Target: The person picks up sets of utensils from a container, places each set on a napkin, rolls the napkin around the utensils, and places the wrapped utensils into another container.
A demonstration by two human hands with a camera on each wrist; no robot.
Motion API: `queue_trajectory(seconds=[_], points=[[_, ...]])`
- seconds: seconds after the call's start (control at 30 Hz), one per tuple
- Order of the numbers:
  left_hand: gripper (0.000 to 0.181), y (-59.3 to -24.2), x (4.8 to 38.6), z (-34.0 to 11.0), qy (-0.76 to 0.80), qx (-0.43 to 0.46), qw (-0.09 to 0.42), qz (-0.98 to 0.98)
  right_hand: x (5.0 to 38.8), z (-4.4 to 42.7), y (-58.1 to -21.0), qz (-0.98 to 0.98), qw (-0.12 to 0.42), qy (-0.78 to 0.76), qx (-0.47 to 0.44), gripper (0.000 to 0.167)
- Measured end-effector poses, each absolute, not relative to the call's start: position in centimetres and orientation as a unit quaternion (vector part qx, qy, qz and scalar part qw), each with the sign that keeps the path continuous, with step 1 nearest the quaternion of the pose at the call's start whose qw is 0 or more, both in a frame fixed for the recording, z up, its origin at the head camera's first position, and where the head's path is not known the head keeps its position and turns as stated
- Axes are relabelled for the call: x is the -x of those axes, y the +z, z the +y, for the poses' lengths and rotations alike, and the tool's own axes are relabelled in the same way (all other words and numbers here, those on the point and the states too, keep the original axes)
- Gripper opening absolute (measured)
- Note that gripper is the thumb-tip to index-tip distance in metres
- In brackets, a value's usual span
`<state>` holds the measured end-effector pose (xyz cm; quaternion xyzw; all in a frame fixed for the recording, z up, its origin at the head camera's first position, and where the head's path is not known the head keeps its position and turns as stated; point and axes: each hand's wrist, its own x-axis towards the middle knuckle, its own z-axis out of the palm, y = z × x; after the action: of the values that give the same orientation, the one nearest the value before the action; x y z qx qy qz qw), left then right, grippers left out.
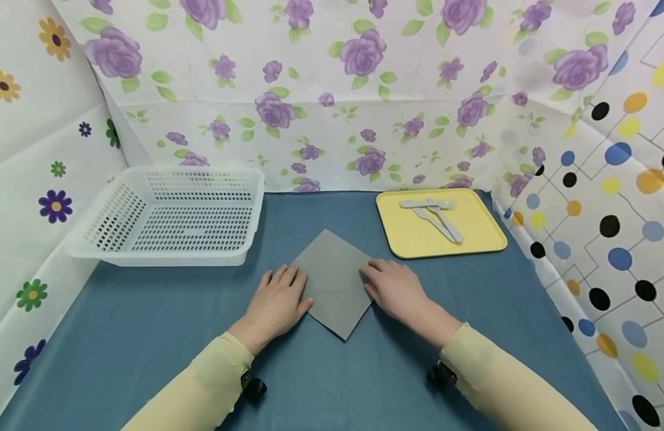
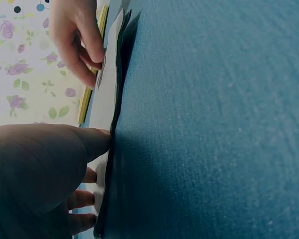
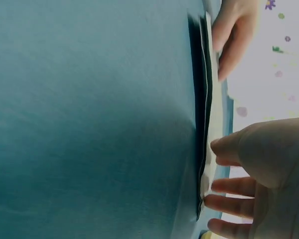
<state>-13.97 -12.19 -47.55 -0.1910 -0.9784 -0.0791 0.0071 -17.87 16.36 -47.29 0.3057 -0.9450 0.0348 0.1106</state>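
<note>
A grey folded napkin [image 1: 336,284] lies flat on the blue tablecloth, turned with one corner toward me. Its layered edge [image 3: 208,99] shows side-on in the right wrist view. On its left corner rests my left hand [image 1: 278,301], fingers spread and thumb touching the near edge. My right hand [image 1: 399,290] touches the opposite corner with its fingertips, the fingers slightly bent. From the left wrist view, the left thumb [image 2: 97,141] lies at the napkin's edge and the other fingertips press its top. Neither hand visibly lifts the napkin.
A white perforated plastic basket [image 1: 251,239] stands at the back left. At the back right is a yellow tray [image 1: 477,230] holding a grey knife, fork and another utensil [image 1: 434,215]. Patterned cloth walls [image 1: 321,143] border the table at the back and sides.
</note>
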Motion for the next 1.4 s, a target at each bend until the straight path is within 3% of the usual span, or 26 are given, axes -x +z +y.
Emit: queue_trajectory(seconds=[0.43, 0.67, 0.83, 1.4], points=[[0.061, -47.7, 14.1, -12.3, -0.080, 0.199, 0.003, -0.977, 20.7, 16.5, -47.6, -0.966, 0.094, 0.053, -0.235, 0.035], [0.060, -47.5, 14.1, -12.4, -0.084, 0.205, 0.004, -0.975, 21.2, 16.5, -47.5, -0.983, 0.041, 0.051, -0.170, 0.017], [0.060, -47.4, 14.1, -12.5, -0.082, 0.211, 0.002, -0.974, 21.4, 16.5, -47.5, -0.988, 0.017, 0.045, -0.147, 0.017], [0.061, -47.6, 14.2, -11.7, -0.085, 0.219, -0.022, -0.972, 20.0, 18.2, -47.7, -0.986, 0.033, 0.023, -0.160, 0.016]])
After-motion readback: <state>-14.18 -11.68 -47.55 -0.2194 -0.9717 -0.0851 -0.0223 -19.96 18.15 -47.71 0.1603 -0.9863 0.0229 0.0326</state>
